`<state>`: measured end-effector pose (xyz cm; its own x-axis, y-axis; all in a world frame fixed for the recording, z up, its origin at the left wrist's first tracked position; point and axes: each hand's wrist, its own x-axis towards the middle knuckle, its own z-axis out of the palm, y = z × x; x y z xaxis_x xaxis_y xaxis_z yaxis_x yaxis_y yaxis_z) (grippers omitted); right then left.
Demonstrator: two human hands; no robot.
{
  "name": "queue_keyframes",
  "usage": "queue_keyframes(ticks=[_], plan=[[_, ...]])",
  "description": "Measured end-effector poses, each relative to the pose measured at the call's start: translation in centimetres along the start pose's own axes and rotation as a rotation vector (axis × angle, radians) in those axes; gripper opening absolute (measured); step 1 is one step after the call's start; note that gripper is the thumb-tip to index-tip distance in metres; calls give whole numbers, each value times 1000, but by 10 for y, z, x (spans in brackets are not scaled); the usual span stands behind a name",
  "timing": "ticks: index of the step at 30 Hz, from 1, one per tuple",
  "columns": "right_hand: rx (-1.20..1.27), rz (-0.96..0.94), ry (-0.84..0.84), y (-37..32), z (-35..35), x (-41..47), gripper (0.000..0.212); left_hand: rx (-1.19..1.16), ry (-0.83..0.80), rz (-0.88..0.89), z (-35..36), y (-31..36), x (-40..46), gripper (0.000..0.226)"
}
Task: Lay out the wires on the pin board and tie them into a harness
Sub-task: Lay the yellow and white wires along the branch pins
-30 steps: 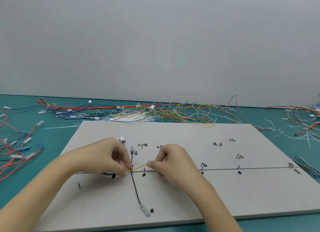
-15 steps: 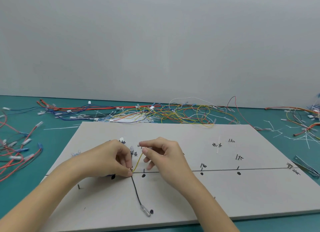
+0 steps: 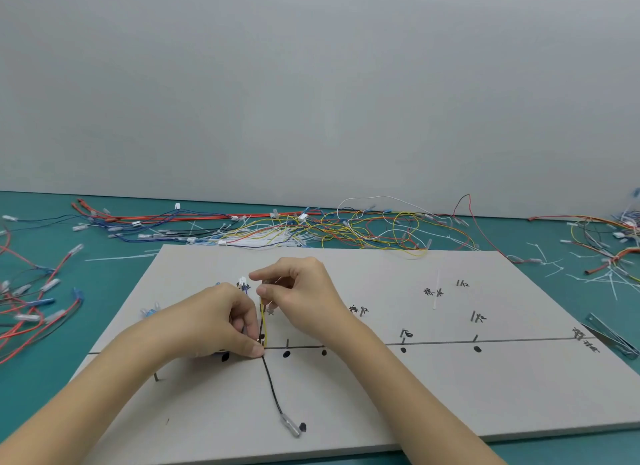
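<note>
- My left hand [image 3: 211,326] pinched thumb and forefinger at the junction on the flat grey pin board [image 3: 381,388], where the drawn horizontal line meets the thin black wire [image 3: 272,388]; I held there to anchor the wires at that corner so they wouldn't slip while being routed.
- My right hand [image 3: 301,298] pinched the upper end of the thin yellow wire [image 3: 264,320] between thumb and fingers, just above the left hand; it pulled the wire taut up the vertical branch, alongside the black one.
- The yellow wire ran nearly upright from the left pinch to the right pinch, close against the black wire; probably touching it, but fingers hid the join.
- The black wire trailed down the board to its clear plastic terminal [image 3: 290,426], lying beside a black dot mark near the front edge, already in its place.
- A small white connector [image 3: 243,281] sat just behind my hands, at the branch's far end.
- A loose tangle of coloured spare wires [image 3: 346,229] lay on the teal table [image 3: 52,378] behind the board, within reach for later runs.
- Laying was early; no ties on the bundle visible.
</note>
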<state>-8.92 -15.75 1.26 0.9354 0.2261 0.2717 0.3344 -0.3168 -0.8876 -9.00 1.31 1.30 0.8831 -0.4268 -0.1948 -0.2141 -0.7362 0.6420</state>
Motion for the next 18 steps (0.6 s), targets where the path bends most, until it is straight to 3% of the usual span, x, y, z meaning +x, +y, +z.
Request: queue_keyframes(ticks=[12,18], plan=[[-127,96,11,21,7,10,20,-36,20,5,1,1,-1,28],[-1,286,13,18,5,15,15,-29,3,89,3,7,-3,24]])
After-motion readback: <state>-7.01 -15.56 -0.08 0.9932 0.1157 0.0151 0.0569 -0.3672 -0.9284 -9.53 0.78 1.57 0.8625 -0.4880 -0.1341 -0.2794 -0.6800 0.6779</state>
